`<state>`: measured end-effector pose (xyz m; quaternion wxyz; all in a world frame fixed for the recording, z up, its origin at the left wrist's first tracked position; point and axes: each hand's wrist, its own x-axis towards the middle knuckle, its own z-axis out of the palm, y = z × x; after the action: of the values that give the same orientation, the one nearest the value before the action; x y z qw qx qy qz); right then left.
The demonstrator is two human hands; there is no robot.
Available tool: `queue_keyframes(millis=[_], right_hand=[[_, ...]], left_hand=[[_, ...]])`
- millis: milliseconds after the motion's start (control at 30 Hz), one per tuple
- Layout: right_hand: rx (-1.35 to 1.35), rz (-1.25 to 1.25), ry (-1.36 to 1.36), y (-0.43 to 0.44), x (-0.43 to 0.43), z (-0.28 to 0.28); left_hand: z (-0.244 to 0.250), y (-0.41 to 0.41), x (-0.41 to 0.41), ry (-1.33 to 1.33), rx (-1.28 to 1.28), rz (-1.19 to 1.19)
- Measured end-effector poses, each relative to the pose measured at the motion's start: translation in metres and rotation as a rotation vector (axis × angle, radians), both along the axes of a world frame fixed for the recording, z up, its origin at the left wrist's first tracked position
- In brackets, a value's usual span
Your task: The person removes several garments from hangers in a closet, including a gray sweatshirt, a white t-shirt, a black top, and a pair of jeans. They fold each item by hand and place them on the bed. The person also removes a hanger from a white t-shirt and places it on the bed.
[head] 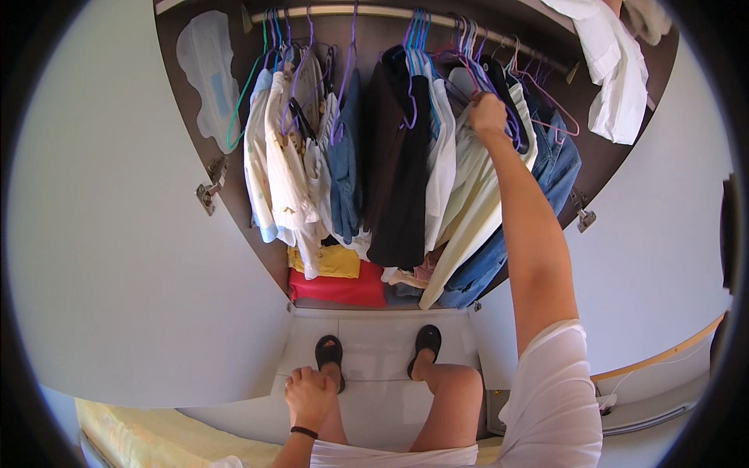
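My right hand [489, 113] reaches up into the wardrobe, its fingers closed around a pinkish-red plastic hanger [471, 79] among the hung clothes. Just below it hang pale cream and greenish garments [468, 181]. Close by on the right are purple hangers [511, 120] and a cream garment with a gathered edge [529, 117]. My left hand [309, 393] rests on my left knee and holds nothing; a dark band circles that wrist.
The metal rail [363, 11] carries several garments. Folded red [339, 286] and yellow cloth [330, 261] lies at the wardrobe's bottom. White doors stand open at left [129, 234] and right [649, 251]. A white cloth [608, 76] droops from the upper shelf.
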<state>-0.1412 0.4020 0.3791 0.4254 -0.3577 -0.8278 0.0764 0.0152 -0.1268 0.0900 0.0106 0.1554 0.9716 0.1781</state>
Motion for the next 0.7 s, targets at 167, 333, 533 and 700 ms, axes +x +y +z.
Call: queue_keyframes(millis=[167,333,533,700], right_hand=[[-0.026,-0.02,0.026,0.017,0.028,0.001],[-0.185,0.129,0.127,0.038,0.039,-0.002],[-0.448,0.165,0.172,0.009,0.036,-0.001],[0.436,-0.002,0.182,-0.069,0.036,-0.028]], left_hand=[[0.0,-0.002,0.0,0.001,0.017,0.02],[0.008,0.001,-0.001,-0.021,0.021,-0.004],[0.011,0.002,0.001,-0.03,0.031,0.0],[0.008,-0.002,0.001,-0.037,0.031,0.021]])
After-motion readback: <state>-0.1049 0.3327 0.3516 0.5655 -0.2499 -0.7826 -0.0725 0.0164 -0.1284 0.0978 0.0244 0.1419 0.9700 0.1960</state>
